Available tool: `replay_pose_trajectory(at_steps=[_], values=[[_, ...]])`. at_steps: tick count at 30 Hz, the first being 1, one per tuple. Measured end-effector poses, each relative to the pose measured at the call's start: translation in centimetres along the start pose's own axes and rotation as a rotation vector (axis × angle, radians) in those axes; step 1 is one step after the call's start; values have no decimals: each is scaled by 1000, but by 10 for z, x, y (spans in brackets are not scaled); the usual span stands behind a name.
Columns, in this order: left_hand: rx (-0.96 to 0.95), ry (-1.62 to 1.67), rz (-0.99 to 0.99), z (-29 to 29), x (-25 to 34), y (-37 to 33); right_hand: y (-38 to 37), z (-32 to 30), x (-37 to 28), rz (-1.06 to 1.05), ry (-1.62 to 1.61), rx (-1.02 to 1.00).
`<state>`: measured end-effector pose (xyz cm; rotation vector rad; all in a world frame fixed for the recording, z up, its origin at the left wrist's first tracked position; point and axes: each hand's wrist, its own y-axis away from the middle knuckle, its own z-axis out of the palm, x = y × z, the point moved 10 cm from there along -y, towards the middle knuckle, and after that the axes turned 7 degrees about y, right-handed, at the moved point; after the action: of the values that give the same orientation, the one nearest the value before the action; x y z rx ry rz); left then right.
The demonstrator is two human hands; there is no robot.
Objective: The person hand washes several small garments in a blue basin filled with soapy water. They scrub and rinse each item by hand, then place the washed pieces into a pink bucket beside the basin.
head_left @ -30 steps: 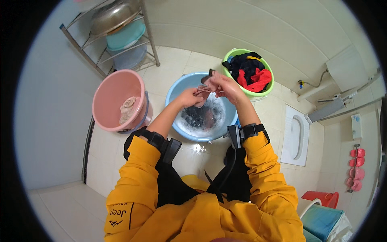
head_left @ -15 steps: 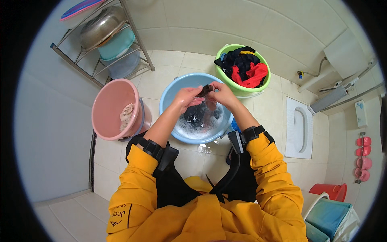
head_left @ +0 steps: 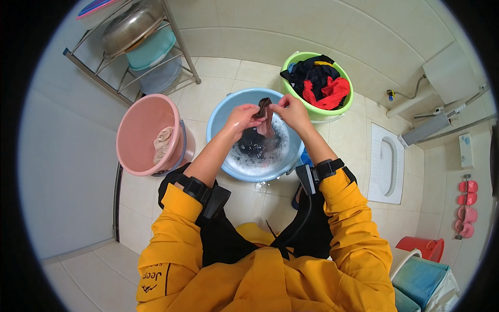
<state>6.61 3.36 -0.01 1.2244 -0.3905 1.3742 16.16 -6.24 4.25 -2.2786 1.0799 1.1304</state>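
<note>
Above a light blue bucket point(head_left: 217, 115) of sudsy water, I hold up a thin wet piece of cloth point(head_left: 265, 124), dark brown at the top and pinkish below. It looks like a small sock, though its full shape is not plain. My left hand point(head_left: 243, 119) is closed around its left side. The fingers of my right hand point(head_left: 291, 111) pinch its upper right edge. Beneath both hands, dark fabric point(head_left: 254, 143) lies soaking among white foam point(head_left: 260, 165).
A pink bucket point(head_left: 130, 132) with beige cloth point(head_left: 162, 143) stands left. Behind to the right is a green bucket point(head_left: 287, 78) of dark and red clothes point(head_left: 332, 93). A metal rack point(head_left: 179, 31) holds basins. A squat toilet point(head_left: 385, 164) lies right, a red bucket point(head_left: 431, 248) lower right.
The cloth has been raised and opened out, hanging longer now. My right hand has shifted slightly right and up, away from my left. The view has tilted a little.
</note>
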Motion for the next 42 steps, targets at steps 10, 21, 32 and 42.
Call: replay_pose_trajectory(at_steps=[10, 21, 32, 42], values=[[124, 62, 148, -12, 2, 0, 13, 39, 9, 287, -533, -304], [-203, 566, 94, 15, 22, 13, 12, 39, 9, 389, -845, -171], [79, 315, 88, -9, -6, -2, 19, 49, -25, 336, -1265, -483], [233, 432, 131, -19, -10, -3, 13, 44, 12, 415, -312, -312]])
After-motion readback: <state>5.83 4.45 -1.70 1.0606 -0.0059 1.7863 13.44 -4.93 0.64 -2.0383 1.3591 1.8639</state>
